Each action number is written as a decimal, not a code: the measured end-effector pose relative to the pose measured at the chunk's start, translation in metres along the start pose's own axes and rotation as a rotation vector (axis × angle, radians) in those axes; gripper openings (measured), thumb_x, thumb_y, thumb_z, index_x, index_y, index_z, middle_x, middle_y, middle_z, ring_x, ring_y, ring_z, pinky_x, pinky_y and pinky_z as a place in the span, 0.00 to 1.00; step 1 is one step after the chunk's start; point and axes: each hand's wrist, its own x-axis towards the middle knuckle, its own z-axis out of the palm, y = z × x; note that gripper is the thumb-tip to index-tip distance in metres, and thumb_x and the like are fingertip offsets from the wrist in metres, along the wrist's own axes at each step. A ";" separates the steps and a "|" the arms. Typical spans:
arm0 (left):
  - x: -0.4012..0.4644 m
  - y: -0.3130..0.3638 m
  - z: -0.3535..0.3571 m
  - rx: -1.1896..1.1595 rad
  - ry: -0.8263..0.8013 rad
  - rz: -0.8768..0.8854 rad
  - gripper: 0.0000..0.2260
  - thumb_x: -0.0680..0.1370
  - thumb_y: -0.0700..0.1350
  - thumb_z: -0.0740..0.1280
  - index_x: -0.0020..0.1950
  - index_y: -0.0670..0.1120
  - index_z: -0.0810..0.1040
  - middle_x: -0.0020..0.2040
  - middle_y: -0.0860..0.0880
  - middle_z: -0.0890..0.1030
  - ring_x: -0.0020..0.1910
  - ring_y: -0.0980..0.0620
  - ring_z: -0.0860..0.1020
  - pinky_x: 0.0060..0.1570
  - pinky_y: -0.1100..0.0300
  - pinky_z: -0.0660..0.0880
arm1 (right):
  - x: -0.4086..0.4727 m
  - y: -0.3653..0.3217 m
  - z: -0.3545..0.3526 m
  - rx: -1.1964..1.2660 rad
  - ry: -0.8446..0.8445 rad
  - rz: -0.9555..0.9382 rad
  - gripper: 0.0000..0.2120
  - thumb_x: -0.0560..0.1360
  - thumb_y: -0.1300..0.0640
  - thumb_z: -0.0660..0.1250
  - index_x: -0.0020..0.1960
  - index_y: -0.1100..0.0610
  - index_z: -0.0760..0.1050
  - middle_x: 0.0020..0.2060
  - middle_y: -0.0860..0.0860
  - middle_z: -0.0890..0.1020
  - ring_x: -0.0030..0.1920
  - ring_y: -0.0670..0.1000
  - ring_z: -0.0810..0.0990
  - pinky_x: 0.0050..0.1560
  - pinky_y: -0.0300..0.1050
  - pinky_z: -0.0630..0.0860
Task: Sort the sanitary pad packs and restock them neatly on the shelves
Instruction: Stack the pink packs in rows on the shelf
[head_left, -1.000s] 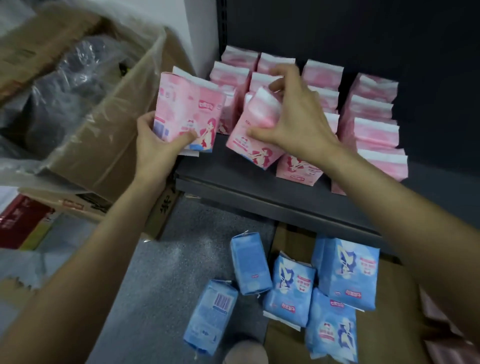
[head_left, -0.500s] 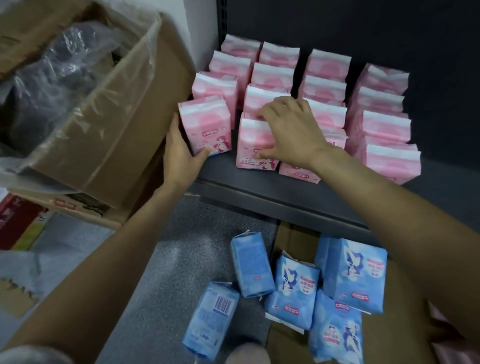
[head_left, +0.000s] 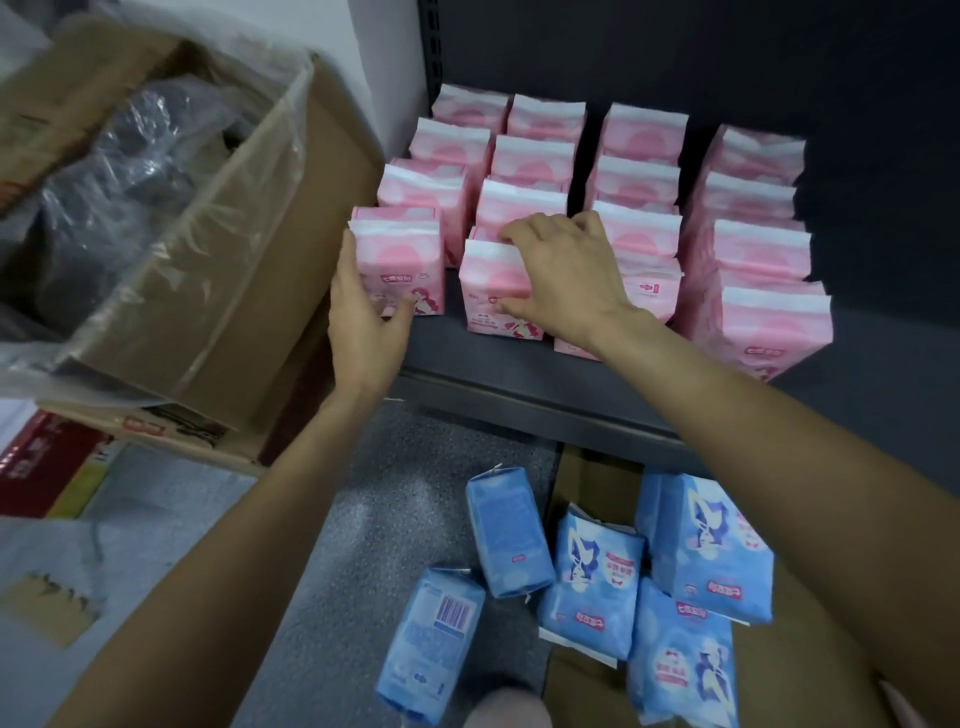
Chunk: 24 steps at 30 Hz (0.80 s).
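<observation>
Pink sanitary pad packs stand upright in four rows on the dark shelf (head_left: 498, 374). My left hand (head_left: 363, 317) grips the front pack of the leftmost row (head_left: 410, 260), thumb on its face and fingers along its left side. My right hand (head_left: 561, 275) grips the front pack of the second row (head_left: 485, 286), fingers over its top edge and thumb on its face. Several blue pad packs (head_left: 706, 551) lie loose on the floor below the shelf.
A large cardboard box (head_left: 223, 291) lined with clear plastic stands left of the shelf, close to my left hand. Flattened red and brown cartons (head_left: 47, 462) lie under it. Grey floor (head_left: 374, 519) shows between the box and the blue packs.
Both front pink packs have gone from tilted in my hands to standing upright at the front of their rows. The hands stayed on them, pressing them back into line.
</observation>
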 end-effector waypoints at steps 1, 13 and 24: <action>0.002 0.003 -0.001 -0.047 -0.010 -0.006 0.36 0.72 0.45 0.70 0.77 0.46 0.58 0.71 0.50 0.66 0.70 0.52 0.67 0.66 0.53 0.69 | -0.002 0.001 -0.001 0.015 0.006 -0.005 0.31 0.71 0.43 0.70 0.68 0.55 0.67 0.63 0.53 0.74 0.62 0.56 0.72 0.62 0.50 0.59; 0.028 0.009 -0.003 -0.107 -0.108 -0.096 0.20 0.72 0.55 0.70 0.60 0.56 0.69 0.62 0.52 0.75 0.60 0.54 0.74 0.62 0.53 0.72 | 0.001 -0.002 0.006 0.006 0.035 0.032 0.30 0.72 0.41 0.68 0.68 0.54 0.66 0.63 0.52 0.75 0.61 0.54 0.72 0.62 0.49 0.59; -0.003 0.060 -0.016 0.271 -0.369 -0.173 0.31 0.81 0.51 0.61 0.79 0.47 0.48 0.78 0.39 0.40 0.77 0.44 0.44 0.73 0.53 0.48 | -0.016 -0.001 -0.009 -0.156 -0.082 -0.036 0.34 0.76 0.40 0.61 0.73 0.58 0.60 0.73 0.56 0.64 0.74 0.55 0.59 0.73 0.60 0.44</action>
